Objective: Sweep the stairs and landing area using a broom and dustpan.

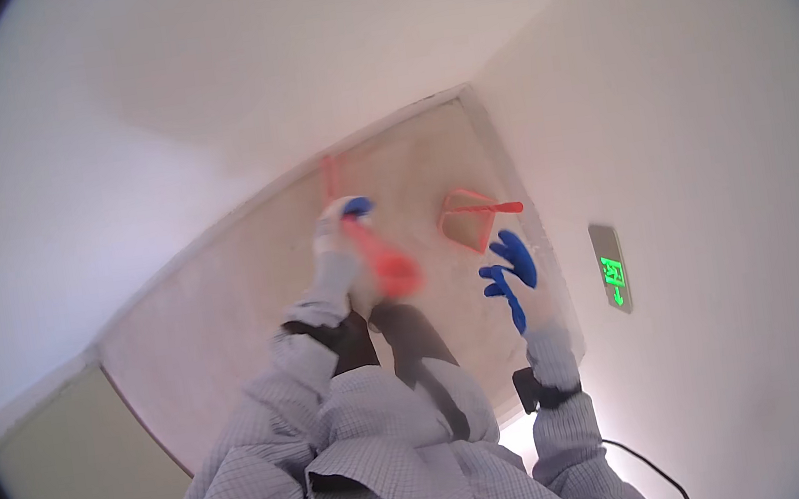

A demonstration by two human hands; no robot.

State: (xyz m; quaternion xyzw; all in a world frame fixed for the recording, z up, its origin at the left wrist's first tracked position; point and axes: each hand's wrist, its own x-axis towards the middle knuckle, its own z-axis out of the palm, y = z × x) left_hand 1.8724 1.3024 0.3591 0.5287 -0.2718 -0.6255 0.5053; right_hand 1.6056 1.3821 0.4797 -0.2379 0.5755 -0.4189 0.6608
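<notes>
My left hand [335, 224], in a white glove with blue coating, grips a red brush-like tool [384, 260]. Its near end is thick and blurred by motion. A thin red length [329, 177] shows beyond the hand, near the wall's base; whether it belongs to the same tool I cannot tell. On the floor [247, 300] to the right lies what looks like a red-rimmed dustpan [447, 222], its handle pointing toward the right wall. Just nearer to me than the dustpan, my right hand [516, 276] hovers with blue-coated fingers apart, holding nothing.
White walls [695, 135] meet the floor ahead and on the right, edged by a pale skirting [527, 210]. A lit green exit sign [612, 271] sits on the right wall. At lower left, a dark edge [146, 423] borders a greenish surface [81, 473].
</notes>
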